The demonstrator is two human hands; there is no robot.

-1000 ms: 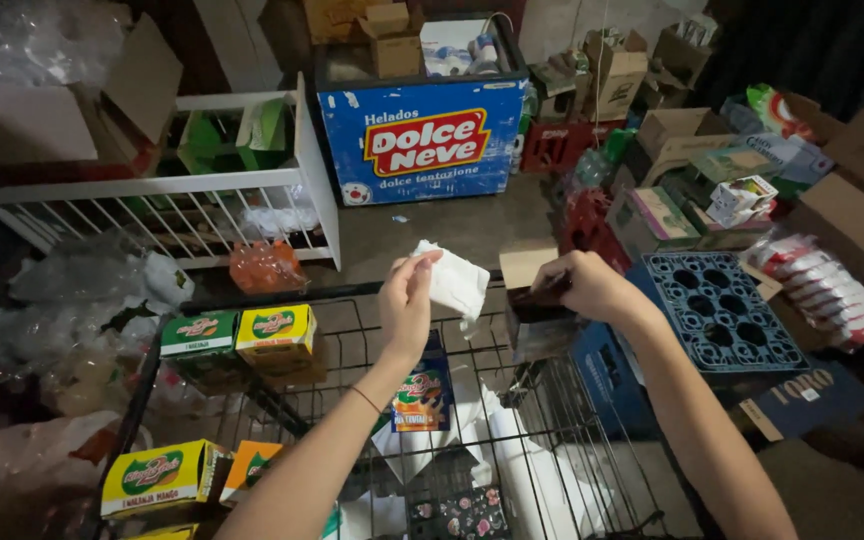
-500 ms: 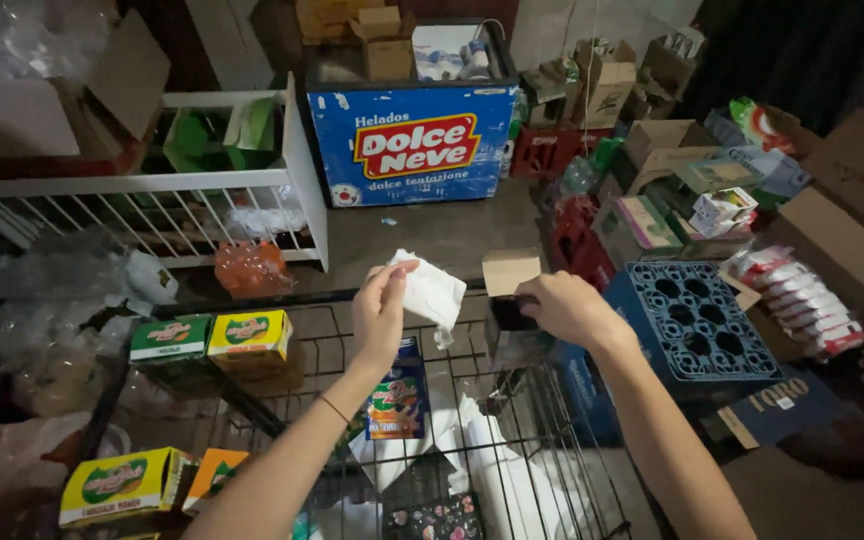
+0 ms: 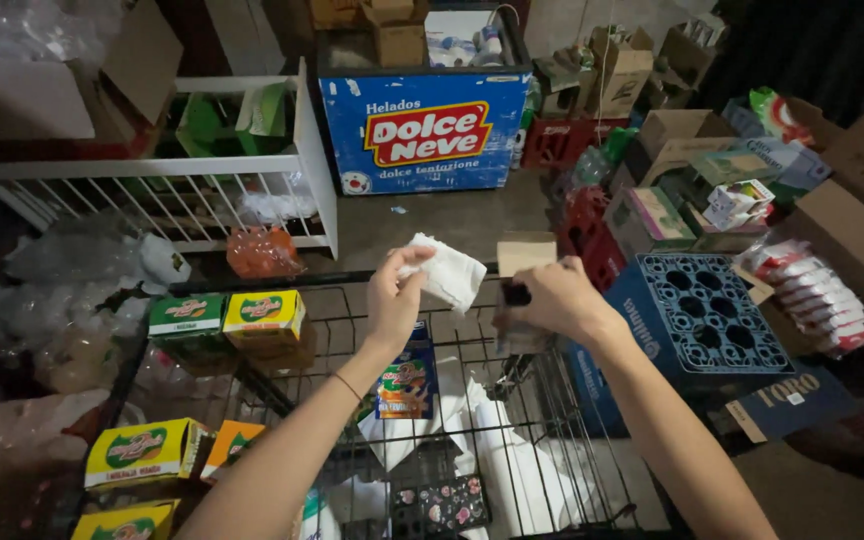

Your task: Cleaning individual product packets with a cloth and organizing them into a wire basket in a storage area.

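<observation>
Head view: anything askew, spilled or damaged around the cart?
Nothing looks spilled or broken. The left hand pinches a crumpled white cloth above the wire cart; the right hand grips a small cardboard box. Oddities: a blue crate lies tilted beside the cart, and boxes are heaped loosely behind it.

White cloth, blue bottle crate, yellow-and-green boxes, blue freezer, black wire cart

Both arms outstretched; left hand raised, fingers pinched; right hand palm-down, fingers curled closed.
</observation>
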